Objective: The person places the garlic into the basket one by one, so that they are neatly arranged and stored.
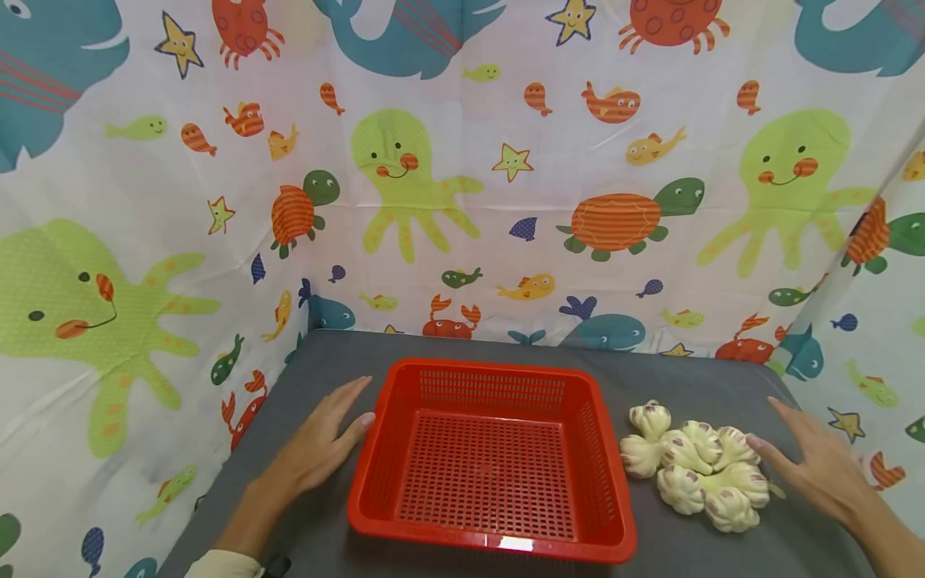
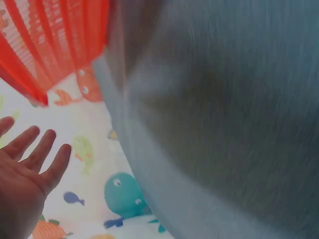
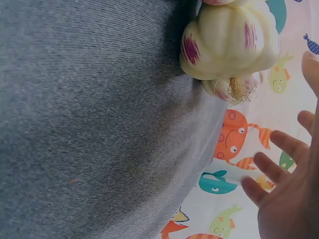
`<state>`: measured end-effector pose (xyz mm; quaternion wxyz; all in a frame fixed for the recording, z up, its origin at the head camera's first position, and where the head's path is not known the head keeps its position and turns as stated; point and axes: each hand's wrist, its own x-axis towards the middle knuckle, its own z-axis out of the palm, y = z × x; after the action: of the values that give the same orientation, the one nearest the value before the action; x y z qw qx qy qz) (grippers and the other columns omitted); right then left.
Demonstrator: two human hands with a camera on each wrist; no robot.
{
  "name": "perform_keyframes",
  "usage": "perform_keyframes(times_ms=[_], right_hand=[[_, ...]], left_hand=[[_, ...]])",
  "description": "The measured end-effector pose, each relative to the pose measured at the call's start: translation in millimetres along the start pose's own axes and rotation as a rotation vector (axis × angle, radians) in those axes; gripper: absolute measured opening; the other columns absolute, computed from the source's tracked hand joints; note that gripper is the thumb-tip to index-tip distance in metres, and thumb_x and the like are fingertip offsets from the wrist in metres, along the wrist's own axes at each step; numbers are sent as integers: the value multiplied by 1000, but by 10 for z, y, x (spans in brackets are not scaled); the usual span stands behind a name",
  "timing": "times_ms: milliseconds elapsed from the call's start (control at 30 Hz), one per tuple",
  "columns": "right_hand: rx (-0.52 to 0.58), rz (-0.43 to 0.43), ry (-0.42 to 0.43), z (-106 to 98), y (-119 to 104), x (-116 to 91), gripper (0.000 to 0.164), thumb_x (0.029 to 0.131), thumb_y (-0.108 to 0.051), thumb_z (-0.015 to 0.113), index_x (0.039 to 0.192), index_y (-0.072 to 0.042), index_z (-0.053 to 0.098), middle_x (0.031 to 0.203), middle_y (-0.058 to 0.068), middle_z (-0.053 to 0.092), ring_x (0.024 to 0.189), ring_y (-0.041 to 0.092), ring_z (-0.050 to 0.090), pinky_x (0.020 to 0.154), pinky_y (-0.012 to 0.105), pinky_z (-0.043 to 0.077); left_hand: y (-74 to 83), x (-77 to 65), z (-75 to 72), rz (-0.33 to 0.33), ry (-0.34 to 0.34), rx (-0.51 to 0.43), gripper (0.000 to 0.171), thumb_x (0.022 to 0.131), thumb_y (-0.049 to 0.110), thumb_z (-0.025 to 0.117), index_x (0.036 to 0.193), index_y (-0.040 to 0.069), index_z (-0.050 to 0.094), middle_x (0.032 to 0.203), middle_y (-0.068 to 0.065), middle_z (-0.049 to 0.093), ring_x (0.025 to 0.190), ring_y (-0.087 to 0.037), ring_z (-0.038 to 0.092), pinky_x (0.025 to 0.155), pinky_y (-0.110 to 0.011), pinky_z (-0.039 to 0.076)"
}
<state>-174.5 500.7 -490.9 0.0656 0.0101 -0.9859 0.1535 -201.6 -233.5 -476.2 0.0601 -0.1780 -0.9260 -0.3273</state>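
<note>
A red plastic basket with slotted walls and a mesh floor stands in the middle of the table, nothing lying inside it. Just off its left side is my left hand, fingers extended, holding nothing; the left wrist view shows the same hand spread near the basket's corner. To the right of the basket lies a cluster of garlic bulbs, white with purple streaks. My right hand is beside the cluster's right edge with fingers straight. In the right wrist view, a garlic bulb hangs near that open hand.
A dark grey cloth covers the table. Behind it and at both sides hangs a white curtain printed with sea animals. The garlic lies close to the basket's right wall.
</note>
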Motion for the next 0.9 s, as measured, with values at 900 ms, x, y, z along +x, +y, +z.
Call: perform_keyframes(times_ms=[900], right_hand=[[148,117,-263,147,-14,77,84,109,-58,42,154,13,36,141,47,49,119,63,59,85,72,50]], left_hand=[[182,-277,254,7,-36,-112,60,112,40,53,167,22,36,173,2,31,157,-32,33,117,-69,33]])
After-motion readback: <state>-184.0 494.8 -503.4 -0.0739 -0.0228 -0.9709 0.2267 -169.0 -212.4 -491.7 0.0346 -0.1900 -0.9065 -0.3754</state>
